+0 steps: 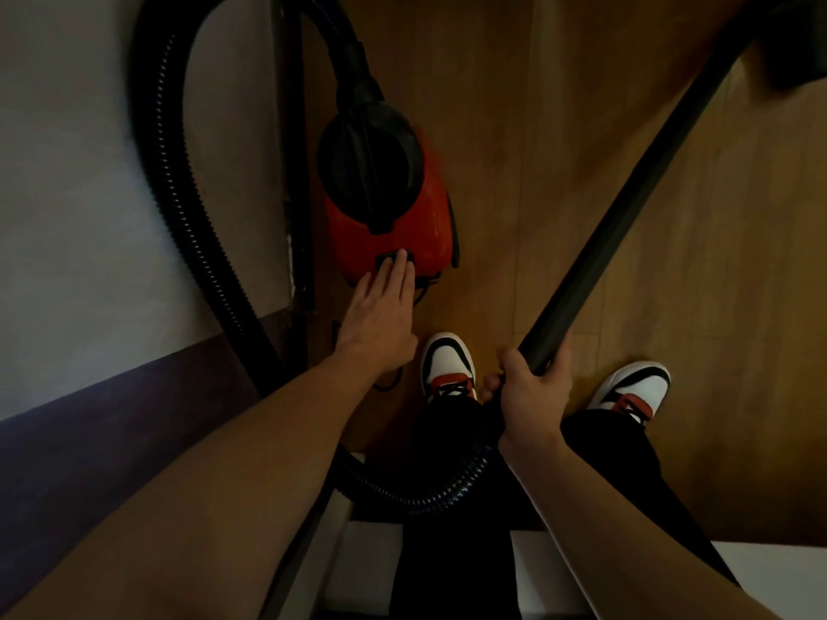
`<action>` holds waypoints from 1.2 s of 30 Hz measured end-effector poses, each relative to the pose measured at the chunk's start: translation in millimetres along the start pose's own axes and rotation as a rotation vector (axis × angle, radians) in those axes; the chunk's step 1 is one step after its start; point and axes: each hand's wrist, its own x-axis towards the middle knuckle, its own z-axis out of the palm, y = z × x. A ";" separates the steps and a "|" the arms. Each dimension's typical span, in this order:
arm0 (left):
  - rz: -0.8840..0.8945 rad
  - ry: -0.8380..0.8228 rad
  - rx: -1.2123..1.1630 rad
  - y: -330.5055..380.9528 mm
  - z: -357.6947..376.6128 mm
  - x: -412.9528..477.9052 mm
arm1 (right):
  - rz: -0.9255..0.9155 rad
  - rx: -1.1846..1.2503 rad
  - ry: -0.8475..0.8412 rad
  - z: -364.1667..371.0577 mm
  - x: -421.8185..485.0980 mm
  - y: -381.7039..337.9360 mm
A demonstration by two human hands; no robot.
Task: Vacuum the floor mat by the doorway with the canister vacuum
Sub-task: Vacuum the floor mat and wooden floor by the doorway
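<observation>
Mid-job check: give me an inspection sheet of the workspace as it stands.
Surface: wood-plank floor.
Job's things: red vacuum stands by the wall; hose loops from its front; wand slants toward a dark shape, mat or nozzle unclear.
Clutter: nothing seen.
Grippers: left hand is flat, fingertips on the vacuum's button; right hand grips the wand's near end.
Cables: thin cord lies behind the vacuum.
Surroundings: pale wall at left; shoes on the floor.
</observation>
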 end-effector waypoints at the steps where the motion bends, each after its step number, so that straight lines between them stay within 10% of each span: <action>1: 0.007 0.010 0.026 -0.3 0.2 0.6 | -0.006 -0.005 0.000 -0.3 -0.7 -0.8; 20: 0.016 -0.126 0.028 8.8 3.8 9.5 | -0.025 -0.030 0.007 -0.5 -1.5 -2.9; 30: -0.072 -0.052 -0.517 81.7 -103.5 -15.6 | 0.011 -0.083 -0.004 -14.0 -35.4 -53.2; 36: -0.029 -0.278 -1.045 161.0 -182.0 -13.0 | 0.090 -0.087 0.006 -30.7 -57.6 -92.2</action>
